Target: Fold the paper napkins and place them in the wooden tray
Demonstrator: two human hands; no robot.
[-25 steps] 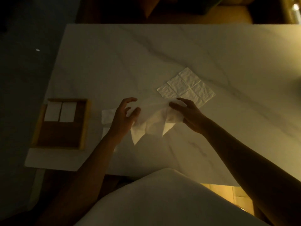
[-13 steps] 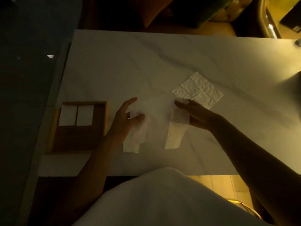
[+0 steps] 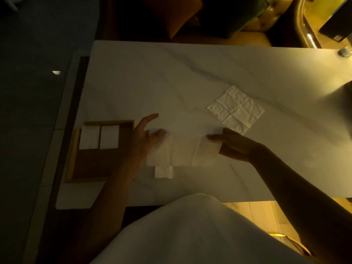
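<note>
A white paper napkin [image 3: 182, 149] is stretched flat between both hands near the table's front edge. My left hand [image 3: 144, 138] pinches its left side and my right hand [image 3: 230, 145] pinches its right side. A small folded napkin piece [image 3: 163, 172] lies just below it. Another napkin [image 3: 236, 109] lies unfolded, creased into squares, to the upper right. The wooden tray [image 3: 72, 149] sits at the table's left end with two folded napkins [image 3: 99, 137] side by side in its far half.
The white marble table [image 3: 171, 82] ends close to my body at the front and just left of the tray. Upholstered seats [image 3: 247, 38] stand beyond the far edge. A small metal object [image 3: 344, 51] rests at the far right corner.
The hanging, crumpled napkin has been pulled out flat between my hands and lowered toward the table. The view has shifted, so the tray sits further right in frame.
</note>
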